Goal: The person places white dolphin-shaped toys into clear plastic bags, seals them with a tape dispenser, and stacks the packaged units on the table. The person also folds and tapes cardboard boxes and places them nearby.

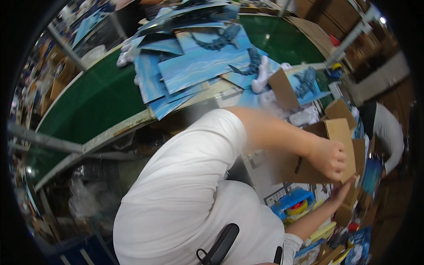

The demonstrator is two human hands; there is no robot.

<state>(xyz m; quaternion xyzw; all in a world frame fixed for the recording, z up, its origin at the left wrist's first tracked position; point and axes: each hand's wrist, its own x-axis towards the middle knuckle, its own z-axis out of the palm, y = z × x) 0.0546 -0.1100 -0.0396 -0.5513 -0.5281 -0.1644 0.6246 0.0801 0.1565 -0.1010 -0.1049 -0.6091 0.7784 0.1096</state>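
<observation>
A brown cardboard box (341,149) with raised flaps stands at the right, in front of my white-sleeved body. My left hand (329,160) is curled with its knuckles up at the box's near panel; its thumb and fingertips are hidden. Lower down, my right hand (343,192) lies with straight fingers along the box's lower edge, its palm hidden. Under my forearms, a blue tape dispenser (291,202) with a yellow-and-red roll rests on the work surface. Part of the box is covered by my left forearm.
Blue printed cardboard sheets (205,68) are piled beside a curved green conveyor belt (89,89). Dark segmented shark-like toys (218,39) lie on them, near white wrapped pieces (260,78). Another person in a grey top (389,135) is at the far right. A metal rail (116,135) edges the belt.
</observation>
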